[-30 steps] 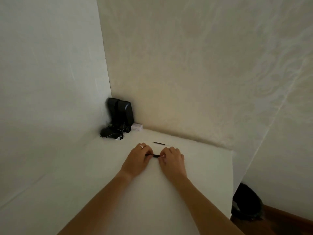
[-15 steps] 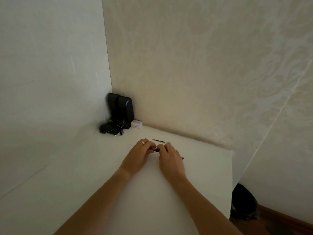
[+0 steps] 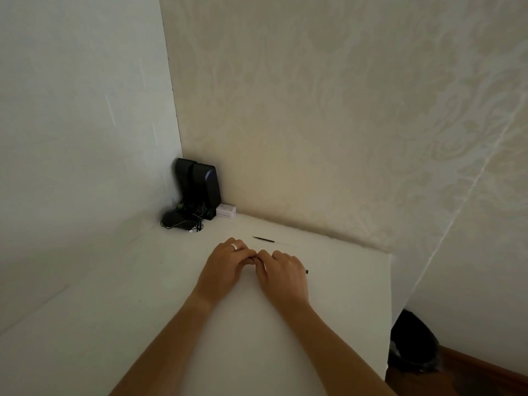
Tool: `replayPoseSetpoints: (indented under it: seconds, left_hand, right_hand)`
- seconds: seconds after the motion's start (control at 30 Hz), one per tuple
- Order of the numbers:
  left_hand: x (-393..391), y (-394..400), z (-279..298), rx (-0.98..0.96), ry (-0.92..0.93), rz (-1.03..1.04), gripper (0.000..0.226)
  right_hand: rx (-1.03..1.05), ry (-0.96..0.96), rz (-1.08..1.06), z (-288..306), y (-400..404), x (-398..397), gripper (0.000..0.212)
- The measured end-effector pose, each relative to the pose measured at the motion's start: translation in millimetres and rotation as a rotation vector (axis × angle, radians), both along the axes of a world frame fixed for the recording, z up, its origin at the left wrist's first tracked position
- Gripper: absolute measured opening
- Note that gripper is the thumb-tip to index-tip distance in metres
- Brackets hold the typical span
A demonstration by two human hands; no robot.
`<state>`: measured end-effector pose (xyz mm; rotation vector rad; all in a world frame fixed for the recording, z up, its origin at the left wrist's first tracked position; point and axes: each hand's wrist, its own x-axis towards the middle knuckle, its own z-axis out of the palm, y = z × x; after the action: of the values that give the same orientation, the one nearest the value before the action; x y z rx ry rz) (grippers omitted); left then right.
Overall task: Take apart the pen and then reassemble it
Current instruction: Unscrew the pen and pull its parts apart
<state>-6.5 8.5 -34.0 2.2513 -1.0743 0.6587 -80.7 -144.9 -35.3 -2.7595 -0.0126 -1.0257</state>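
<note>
Both hands meet at the middle of the white table (image 3: pixel 328 324), fingertips pinched together on a dark pen body (image 3: pixel 307 271) that runs from about 10 o'clock to 4 o'clock under the right hand (image 3: pixel 281 274), its end poking out past the knuckles. The left hand (image 3: pixel 225 265) pinches the near end where the two hands touch. The thin refill (image 3: pixel 264 239) lies loose at 12 o'clock, just beyond the fingers and nearer the right hand. Compared with a second ago, the hands have closed up, hiding the gap of pen once visible between them.
</note>
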Motion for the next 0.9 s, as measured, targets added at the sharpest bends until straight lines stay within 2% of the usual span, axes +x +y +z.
replayPoseSetpoints:
  seconds: [0.17,0.33,0.47,0.57,0.8,0.9]
  left_hand:
    - [0.5,-1.9,0.1,0.016,-0.012,0.016,0.025]
    - [7.5,2.4,-3.8,-0.089,0.052,0.153,0.011]
    - [10.9,2.5,-5.7,-0.121,0.069,0.318,0.02]
    - [17.6,3.7,-6.9,-0.202,0.189,0.436,0.03]
    - [25.1,12.6,-10.4,-0.348,0.358,0.656,0.026]
    - [24.6,13.9,-10.8,-0.341,0.364,0.666,0.014]
  right_hand:
    - [-0.009,-0.002,-0.012,1.1,-2.1,-1.0,0.014]
    - [0.013,0.0,-0.054,-0.1,-4.8,1.7,0.024]
    - [0.084,0.023,-0.079,-5.3,-5.0,6.2,0.011]
    - [0.075,0.075,-0.096,-9.4,-5.1,7.4,0.012]
    - [0.102,0.087,-0.095,-13.1,-6.2,8.9,0.01]
    - [0.113,0.096,-0.097,-13.1,-6.2,9.2,0.012]
